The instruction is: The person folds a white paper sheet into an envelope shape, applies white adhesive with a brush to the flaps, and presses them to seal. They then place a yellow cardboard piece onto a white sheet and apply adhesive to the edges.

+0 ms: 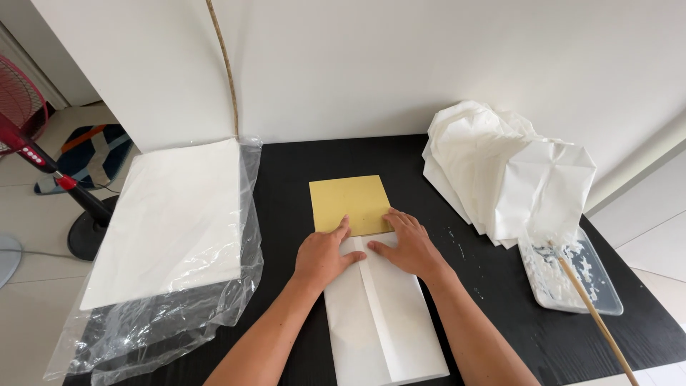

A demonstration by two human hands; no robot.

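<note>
Support surface: black table (300, 164) with a faint wood grain, set against a white wall. Small white flecks mark the bare top just right of centre.

Lying directly on it:
- Left: a stack of white paper sheets (171, 214) in an opened clear plastic wrapper (179, 314), overhanging the table's left edge.
- Centre: a folded white paper (386, 314) with a lengthwise seam, its top end meeting a yellow card (350, 200). Both lie flat.
- Right rear: a heap of folded white paper pieces (507, 164).
- Right front: a clear shallow tray (593, 286) smeared with white paste, just beside the heap; a thin wooden stick (593, 314) rests in it.
</note>
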